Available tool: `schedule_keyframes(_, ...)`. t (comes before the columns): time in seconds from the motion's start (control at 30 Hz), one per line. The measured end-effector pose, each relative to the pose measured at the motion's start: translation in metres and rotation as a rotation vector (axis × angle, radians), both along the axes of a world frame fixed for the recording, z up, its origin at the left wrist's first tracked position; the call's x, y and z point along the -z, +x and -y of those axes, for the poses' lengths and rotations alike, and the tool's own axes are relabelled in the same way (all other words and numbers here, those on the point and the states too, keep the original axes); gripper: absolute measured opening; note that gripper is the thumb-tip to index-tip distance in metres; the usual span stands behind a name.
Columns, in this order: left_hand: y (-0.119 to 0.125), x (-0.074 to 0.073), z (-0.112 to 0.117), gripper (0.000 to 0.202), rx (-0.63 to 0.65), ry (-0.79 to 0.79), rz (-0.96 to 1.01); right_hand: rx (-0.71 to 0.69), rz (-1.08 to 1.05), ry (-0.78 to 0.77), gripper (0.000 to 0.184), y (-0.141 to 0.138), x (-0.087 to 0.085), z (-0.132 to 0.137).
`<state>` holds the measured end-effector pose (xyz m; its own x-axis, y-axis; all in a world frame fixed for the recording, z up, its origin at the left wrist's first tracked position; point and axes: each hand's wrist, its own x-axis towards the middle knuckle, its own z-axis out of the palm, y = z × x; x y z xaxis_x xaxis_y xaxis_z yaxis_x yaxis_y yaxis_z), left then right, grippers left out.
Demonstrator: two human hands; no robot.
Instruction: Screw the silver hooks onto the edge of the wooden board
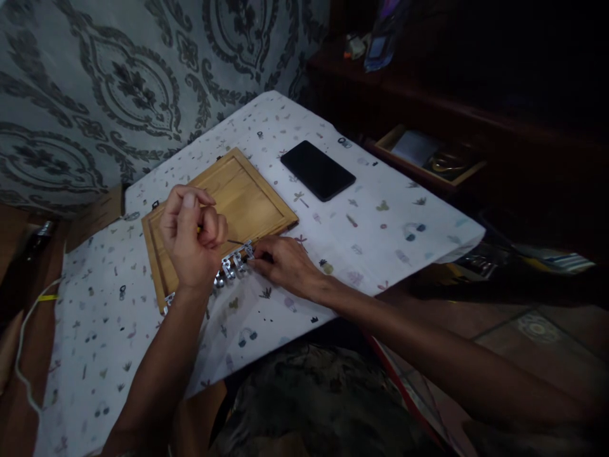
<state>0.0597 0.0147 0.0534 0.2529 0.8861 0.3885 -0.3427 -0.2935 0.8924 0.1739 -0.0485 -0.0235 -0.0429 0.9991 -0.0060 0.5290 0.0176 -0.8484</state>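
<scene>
**A:** What is lying at the far left?

**B:** A white cable [21, 355] is trailing off the edge of the white patterned tablecloth [390, 222].

**A:** And the left hand [190, 238]?

**B:** It is curling into a tight fist around a thin yellow-handled screwdriver [235, 242], hovering over the near edge of the flat rectangular wooden panel [247, 197]. The shaft is pointing right, towards a silver metal hinge [235, 261].

**A:** Where is that hinge sitting?

**B:** It is sitting at the panel's near edge, between the two hands.

**A:** Is the right hand [285, 263] holding anything?

**B:** It is lying low on the cloth, fingers drawn together, with the fingertips pinching the hinge's right end.

**A:** And further right?

**B:** A black rectangular phone [318, 169] is lying face up on the cloth, well apart from the hands. Beyond the table, an open wooden drawer [404, 164] is sticking out of dark furniture.
</scene>
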Motion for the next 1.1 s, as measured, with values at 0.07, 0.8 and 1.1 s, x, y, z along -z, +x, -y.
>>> schedule_keyframes(0.07,0.001,0.002,0.001,0.026,0.0,-0.019,-0.007,0.0,-0.005,0.001,0.009,0.0,-0.001,0.0)
schedule_keyframes(0.8,-0.003,-0.005,-0.019,0.033,0.12,-0.012,-0.282,0.018,0.024,0.002,0.008,-0.001,0.002,-0.001)
schedule_keyframes(1.1,0.012,0.0,-0.001,0.036,-0.093,-0.06,-0.042,0.021,0.005,0.018,0.008,-0.001,0.004,-0.001)
